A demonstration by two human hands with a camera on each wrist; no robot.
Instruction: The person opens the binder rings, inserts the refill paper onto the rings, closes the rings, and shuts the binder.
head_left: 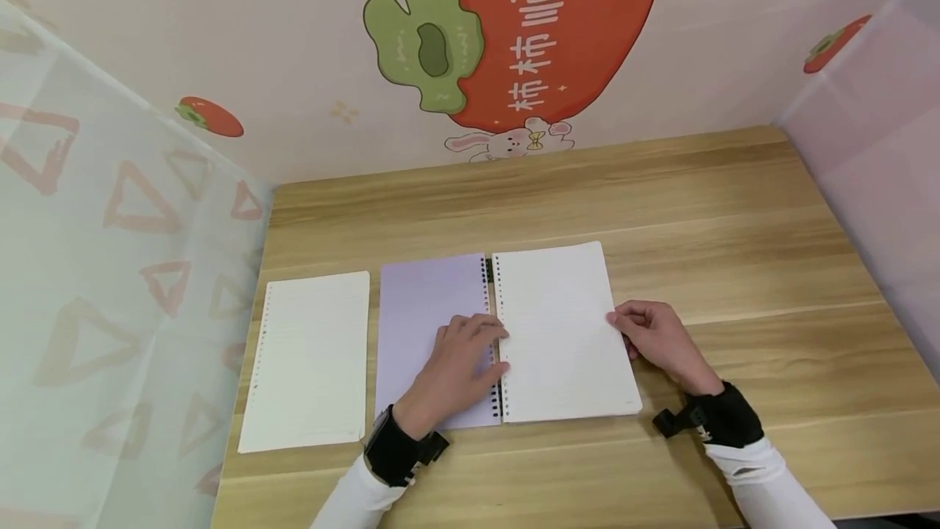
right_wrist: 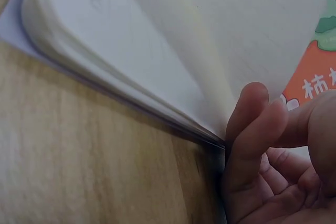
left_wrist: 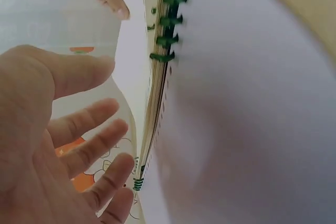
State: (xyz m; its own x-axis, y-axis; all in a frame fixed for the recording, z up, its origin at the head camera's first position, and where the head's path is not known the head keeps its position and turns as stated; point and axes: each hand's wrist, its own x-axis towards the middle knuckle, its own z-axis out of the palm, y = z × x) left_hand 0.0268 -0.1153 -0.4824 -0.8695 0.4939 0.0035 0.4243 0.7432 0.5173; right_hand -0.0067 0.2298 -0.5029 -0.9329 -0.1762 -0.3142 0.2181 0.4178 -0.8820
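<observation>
An opened loose-leaf notebook lies on the table, its purple cover (head_left: 429, 292) flat on the left and its white lined pages (head_left: 558, 308) on the right. Green binder rings (left_wrist: 169, 20) run along the spine. Over the purple cover and spine, my left hand (head_left: 457, 364) has its fingers spread and loosely bent, gripping nothing. At the outer edge of the pages, my right hand (head_left: 657, 340) pinches the paper between thumb and fingers. In the right wrist view, a page (right_wrist: 247, 24) curves up from the stack beneath.
A punched white sheet (head_left: 312, 357) lies left of the notebook. The wooden table (head_left: 734, 251) meets a decorated wall (head_left: 294, 39) at the back, with a pale curtain-like side (head_left: 169, 333) on the left and a pink one (head_left: 874, 145) on the right.
</observation>
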